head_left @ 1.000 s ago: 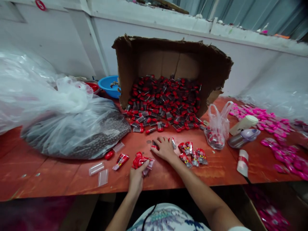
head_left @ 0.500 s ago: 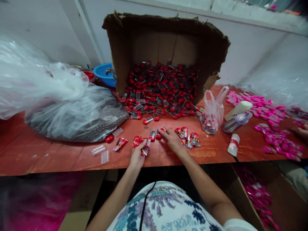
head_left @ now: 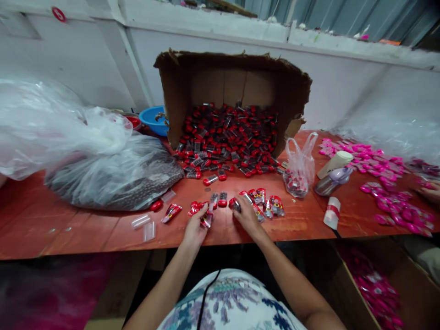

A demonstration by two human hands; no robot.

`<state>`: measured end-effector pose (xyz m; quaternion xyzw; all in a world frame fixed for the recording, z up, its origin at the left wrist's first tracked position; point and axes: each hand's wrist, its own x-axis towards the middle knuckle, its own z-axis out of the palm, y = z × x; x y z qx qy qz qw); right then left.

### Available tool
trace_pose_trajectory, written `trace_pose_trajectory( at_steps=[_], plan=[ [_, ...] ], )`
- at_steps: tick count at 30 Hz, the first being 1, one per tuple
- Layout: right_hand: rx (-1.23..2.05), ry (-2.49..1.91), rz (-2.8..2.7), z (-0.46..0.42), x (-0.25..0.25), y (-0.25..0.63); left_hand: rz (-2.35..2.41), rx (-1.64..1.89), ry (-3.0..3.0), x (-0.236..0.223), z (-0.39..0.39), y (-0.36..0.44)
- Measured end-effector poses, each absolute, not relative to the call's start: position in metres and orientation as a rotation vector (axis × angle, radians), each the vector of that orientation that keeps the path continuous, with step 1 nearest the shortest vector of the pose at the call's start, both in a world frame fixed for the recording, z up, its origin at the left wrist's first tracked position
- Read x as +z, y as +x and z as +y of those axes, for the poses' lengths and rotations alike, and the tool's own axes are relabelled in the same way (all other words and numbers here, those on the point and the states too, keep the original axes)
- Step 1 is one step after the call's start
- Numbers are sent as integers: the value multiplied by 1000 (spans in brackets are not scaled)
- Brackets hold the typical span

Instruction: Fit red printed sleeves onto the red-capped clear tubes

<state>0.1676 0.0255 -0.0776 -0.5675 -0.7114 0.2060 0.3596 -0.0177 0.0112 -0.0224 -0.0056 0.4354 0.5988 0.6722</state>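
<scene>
The person's left grip is closed on glossy red printed plastic packets. The right grip seems to pinch a small red-and-clear plastic container with dark contents, partly hidden from view. Two similar containers lie between the grips on the reddish-orange surface; a torn-edged brown cardboard box, its heap spilling forward, opens beyond both grips.

Carton at back of your table, capsules in and before it, sack left of it, bowl behind sack, packets right of your right hand, bottle farther right.
</scene>
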Motion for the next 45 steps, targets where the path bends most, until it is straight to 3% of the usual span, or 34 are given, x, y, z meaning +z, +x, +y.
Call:
trace_pose_trajectory(
  at_steps=[5, 11, 27, 45],
  plan=[
    [880, -1316, -1418, 1, -66, 155, 959, 1306, 5, -24, 13, -10],
    [689, -1152, -1565, -20, -39, 137, 970, 1332, 29, -27, 10, 4],
    [492, -1184, -1696, -30, -36, 141, 1077, 1479, 253, -29, 9, 9],
    [650, -1149, -1678, -32, -42, 145, 967, 1465, 492, -20, 5, 9]
  ],
)
